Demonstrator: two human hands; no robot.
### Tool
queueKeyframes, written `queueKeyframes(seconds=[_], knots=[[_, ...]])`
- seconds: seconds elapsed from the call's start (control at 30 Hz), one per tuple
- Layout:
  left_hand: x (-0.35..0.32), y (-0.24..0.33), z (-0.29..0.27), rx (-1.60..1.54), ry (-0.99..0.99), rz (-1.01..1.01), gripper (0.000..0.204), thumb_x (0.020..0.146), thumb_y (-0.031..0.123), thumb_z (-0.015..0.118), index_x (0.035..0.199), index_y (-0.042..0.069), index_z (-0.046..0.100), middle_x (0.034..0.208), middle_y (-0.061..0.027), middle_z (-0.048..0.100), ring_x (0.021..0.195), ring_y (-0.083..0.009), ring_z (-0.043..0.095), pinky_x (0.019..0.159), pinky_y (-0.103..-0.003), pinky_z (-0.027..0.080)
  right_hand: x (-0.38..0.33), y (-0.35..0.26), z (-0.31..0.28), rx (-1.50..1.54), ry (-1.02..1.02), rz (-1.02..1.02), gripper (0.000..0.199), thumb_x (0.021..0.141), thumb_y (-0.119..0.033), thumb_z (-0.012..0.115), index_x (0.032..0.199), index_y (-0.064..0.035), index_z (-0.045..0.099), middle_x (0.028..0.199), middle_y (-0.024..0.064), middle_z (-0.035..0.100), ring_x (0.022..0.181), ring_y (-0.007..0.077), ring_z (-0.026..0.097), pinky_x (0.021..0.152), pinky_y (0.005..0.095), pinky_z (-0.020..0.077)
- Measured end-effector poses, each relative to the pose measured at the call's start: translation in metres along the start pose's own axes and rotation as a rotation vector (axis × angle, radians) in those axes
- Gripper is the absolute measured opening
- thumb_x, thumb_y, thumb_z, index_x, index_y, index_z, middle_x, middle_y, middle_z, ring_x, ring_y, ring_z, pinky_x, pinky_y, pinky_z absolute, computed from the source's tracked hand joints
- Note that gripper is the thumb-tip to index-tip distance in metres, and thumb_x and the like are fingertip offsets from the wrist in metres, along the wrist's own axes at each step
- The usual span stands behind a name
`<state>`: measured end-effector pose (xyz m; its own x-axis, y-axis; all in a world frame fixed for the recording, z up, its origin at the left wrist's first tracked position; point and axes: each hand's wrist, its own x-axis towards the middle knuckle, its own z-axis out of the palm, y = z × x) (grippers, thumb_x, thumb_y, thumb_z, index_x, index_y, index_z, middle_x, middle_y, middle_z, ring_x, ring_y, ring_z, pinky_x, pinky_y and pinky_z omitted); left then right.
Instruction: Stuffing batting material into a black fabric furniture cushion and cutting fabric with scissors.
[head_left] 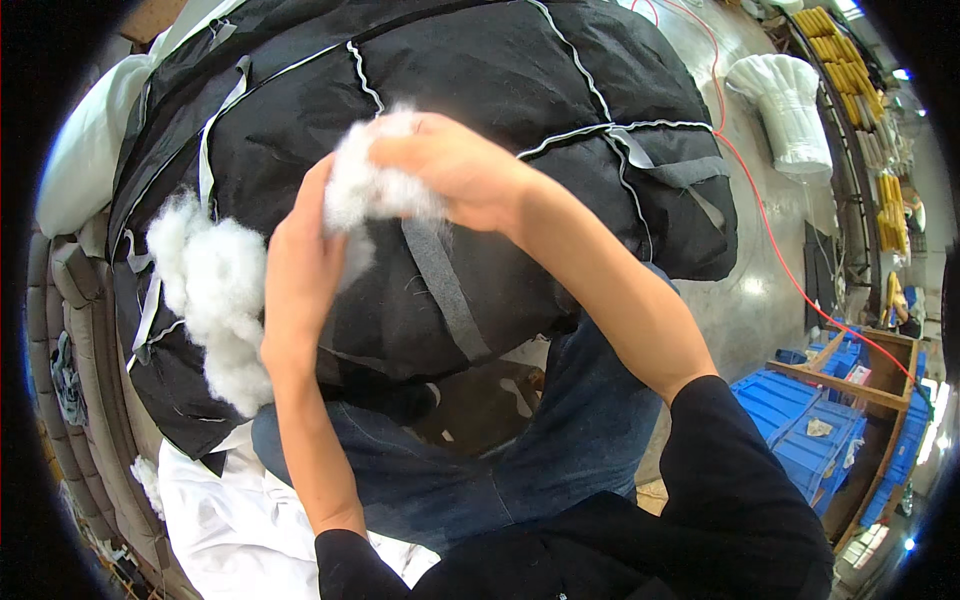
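Observation:
A loose tuft of white fibre stuffing (365, 185) is held between my two hands above a large black fabric cushion cover (480, 85). My right hand (455, 170) closes over the tuft's upper right side. On its left side, my left hand (303, 245) grips the tuft, thumb and fingers partly hidden and slightly blurred. A bigger clump of the same stuffing (222, 295) lies on the cover, just left of my left wrist. White piping seams and grey strips (445, 290) cross the black cover, which lies against my knees.
White cloth (235, 515) lies at my lower left, beside stacked grey cushions (90, 370). To the right, a red hose (765, 215) runs over the floor past a white wrapped bundle (785, 110). Blue bins (800, 420) stand by a wooden frame at lower right.

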<state>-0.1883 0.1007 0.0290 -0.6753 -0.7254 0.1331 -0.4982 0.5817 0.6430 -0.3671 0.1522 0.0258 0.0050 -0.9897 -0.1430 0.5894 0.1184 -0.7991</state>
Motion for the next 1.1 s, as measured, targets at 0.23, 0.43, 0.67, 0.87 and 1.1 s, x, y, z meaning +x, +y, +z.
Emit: queueKeyframes(seconds=[0.23, 0.43, 0.67, 0.87, 1.1], knots=[[0.003, -0.046, -0.013, 0.277, 0.405, 0.073, 0.047, 0.088, 0.0, 0.053, 0.134, 0.0, 0.045, 0.131, -0.0214, 0.053, 0.122, -0.0347, 0.05, 0.103, -0.04, 0.037, -0.013, -0.052, -0.04, 0.308, -0.076, -0.339, 0.027, 0.093, -0.019, 0.058, 0.11, 0.0021, 0.06, 0.099, 0.0103, 0.066, 0.082, 0.0147, 0.064, 0.064, 0.0284, 0.0509], [0.029, -0.058, 0.015, 0.515, 0.529, 0.094, 0.048, 0.074, -0.012, 0.048, 0.12, -0.002, 0.053, 0.118, -0.0201, 0.055, 0.115, -0.0358, 0.051, 0.101, -0.043, 0.038, 0.006, -0.056, -0.08, -0.047, 0.138, -0.482, 0.032, 0.095, -0.034, 0.057, 0.103, -0.0035, 0.063, 0.098, 0.0122, 0.068, 0.089, 0.0235, 0.067, 0.078, 0.0364, 0.0554], [0.078, -0.141, 0.055, 0.597, 0.219, 0.144, 0.034, 0.078, -0.007, 0.046, 0.108, -0.006, 0.062, 0.112, -0.023, 0.064, 0.106, -0.0386, 0.06, 0.094, -0.042, 0.047, -0.012, -0.058, -0.037, 0.125, 0.138, -0.502, 0.013, 0.085, -0.006, 0.059, 0.093, 0.0011, 0.066, 0.087, 0.0054, 0.067, 0.077, 0.0134, 0.064, 0.07, 0.0281, 0.0499], [0.1, -0.19, 0.057, -0.405, -0.08, -0.285, 0.02, 0.074, 0.001, 0.048, 0.088, 0.004, 0.063, 0.076, -0.0002, 0.052, 0.071, -0.014, 0.049, 0.067, -0.028, 0.043, -0.016, -0.073, -0.029, 0.325, 0.099, -0.569, 0.012, 0.08, -0.003, 0.057, 0.087, 0.0008, 0.065, 0.081, 0.0055, 0.065, 0.072, 0.0156, 0.062, 0.067, 0.0313, 0.0492], [0.152, -0.177, 0.022, -0.368, -0.523, -0.508, 0.038, 0.07, 0.003, 0.061, 0.106, -0.004, 0.062, 0.092, -0.0072, 0.062, 0.085, -0.0182, 0.056, 0.072, -0.036, 0.046, -0.027, -0.081, -0.034, 0.289, 0.076, -0.508, 0.012, 0.08, -0.002, 0.057, 0.088, 0.0011, 0.065, 0.083, 0.0062, 0.065, 0.072, 0.0165, 0.061, 0.067, 0.032, 0.0493]])
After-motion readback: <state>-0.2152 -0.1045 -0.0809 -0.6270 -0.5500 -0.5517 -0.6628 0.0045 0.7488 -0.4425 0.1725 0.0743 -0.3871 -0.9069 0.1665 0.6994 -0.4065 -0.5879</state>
